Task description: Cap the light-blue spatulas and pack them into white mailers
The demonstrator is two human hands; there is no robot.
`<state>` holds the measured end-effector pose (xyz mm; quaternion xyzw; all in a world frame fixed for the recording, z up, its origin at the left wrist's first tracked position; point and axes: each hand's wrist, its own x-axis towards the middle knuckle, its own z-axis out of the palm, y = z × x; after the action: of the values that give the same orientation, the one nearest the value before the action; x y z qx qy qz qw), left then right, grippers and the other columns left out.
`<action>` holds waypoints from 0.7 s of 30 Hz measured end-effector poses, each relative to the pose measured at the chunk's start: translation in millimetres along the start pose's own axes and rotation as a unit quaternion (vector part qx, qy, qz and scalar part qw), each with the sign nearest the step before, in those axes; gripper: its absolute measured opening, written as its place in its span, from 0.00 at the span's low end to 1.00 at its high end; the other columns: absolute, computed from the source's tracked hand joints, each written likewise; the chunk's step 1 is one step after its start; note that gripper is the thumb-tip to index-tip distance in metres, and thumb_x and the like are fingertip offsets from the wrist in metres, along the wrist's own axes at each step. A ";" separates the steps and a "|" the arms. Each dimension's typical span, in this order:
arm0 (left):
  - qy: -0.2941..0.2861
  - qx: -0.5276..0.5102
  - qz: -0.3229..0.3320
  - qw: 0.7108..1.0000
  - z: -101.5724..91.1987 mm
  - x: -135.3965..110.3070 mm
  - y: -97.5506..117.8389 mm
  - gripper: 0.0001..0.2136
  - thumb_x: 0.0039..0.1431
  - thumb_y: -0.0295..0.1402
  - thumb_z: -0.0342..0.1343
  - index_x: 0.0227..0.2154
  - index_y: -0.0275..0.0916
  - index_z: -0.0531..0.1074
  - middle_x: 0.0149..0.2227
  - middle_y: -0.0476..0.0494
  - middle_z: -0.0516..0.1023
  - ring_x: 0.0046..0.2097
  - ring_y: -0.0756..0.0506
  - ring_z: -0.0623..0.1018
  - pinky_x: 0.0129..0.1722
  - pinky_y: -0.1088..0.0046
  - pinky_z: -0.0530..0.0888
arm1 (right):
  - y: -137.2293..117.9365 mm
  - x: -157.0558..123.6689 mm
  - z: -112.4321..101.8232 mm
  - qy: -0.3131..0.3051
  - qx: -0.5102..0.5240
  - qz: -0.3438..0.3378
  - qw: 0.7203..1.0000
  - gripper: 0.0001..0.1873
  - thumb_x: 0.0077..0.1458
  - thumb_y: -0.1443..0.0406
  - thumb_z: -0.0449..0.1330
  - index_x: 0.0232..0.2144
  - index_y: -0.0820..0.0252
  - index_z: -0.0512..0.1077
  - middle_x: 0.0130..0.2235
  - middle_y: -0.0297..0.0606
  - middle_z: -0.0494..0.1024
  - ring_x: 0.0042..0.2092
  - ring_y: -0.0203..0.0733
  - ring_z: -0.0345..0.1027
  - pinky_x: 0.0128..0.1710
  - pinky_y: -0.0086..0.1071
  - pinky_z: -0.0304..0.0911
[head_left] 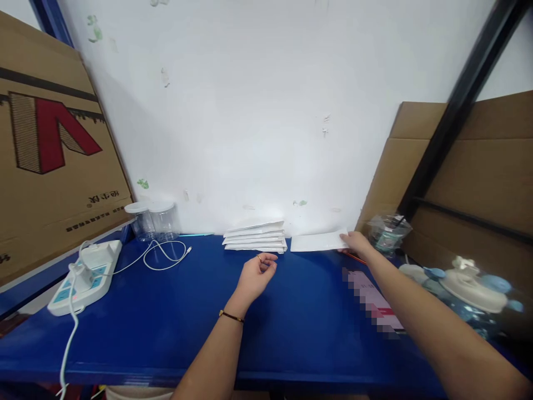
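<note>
Fingers (346, 238) of R hand (357, 243) gripping white envelope (316, 242) end; L hand (255, 276) half-curled, empty; carton (50, 166) w/ red V mark.

A pixelated patch (372, 300) at lower right hides something flat on the tabletop (166, 333). The bottle (470, 294) beside it is blurred. The right hand (356, 243) covers the right end of the white packet (318, 241). The cardboard box (50, 166), upper left, is cropped.

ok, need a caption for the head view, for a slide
Right hand on a flat white packet beside a stack of white packets; left hand loosely curled, empty, over the blue table.
</note>
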<state>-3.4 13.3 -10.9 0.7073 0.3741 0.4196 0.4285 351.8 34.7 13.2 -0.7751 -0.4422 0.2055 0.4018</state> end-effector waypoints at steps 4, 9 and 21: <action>0.009 0.019 -0.003 1.000 0.5 -0.8 2.0 0.13 0.52 0.36 0.53 0.39 0.39 0.73 0.32 0.46 0.75 0.30 0.50 0.74 0.31 0.74 0.71 | -26.5 7.4 23.8 0.077 -0.105 -0.058 0.990 0.18 0.51 0.63 0.57 0.42 0.72 0.70 0.50 0.64 0.68 0.56 0.63 0.56 0.52 0.53 0.51; 0.012 0.020 -0.023 0.999 4.0 0.0 4.9 0.13 0.51 0.34 0.53 0.40 0.39 0.72 0.31 0.48 0.75 0.28 0.51 0.72 0.29 0.76 0.70 | -100.2 -12.5 70.5 0.008 -0.214 -0.402 0.891 0.23 0.58 0.58 0.49 0.53 0.61 0.64 0.52 0.46 0.69 0.53 0.46 0.61 0.53 0.38 0.54; 0.270 0.293 0.154 0.904 -7.3 -6.5 22.3 0.41 0.46 0.35 0.60 0.62 0.42 0.47 0.63 0.35 0.48 0.64 0.34 0.49 0.60 0.48 0.48 | -209.0 -63.3 75.1 0.023 -0.321 -0.498 0.805 0.14 0.58 0.65 0.49 0.43 0.54 0.71 0.41 0.40 0.77 0.38 0.45 0.69 0.33 0.32 0.55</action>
<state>-8.6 1.8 9.8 0.7095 0.4683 0.5264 0.0146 159.3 73.8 134.5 -0.5375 -0.7988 -0.1944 0.1877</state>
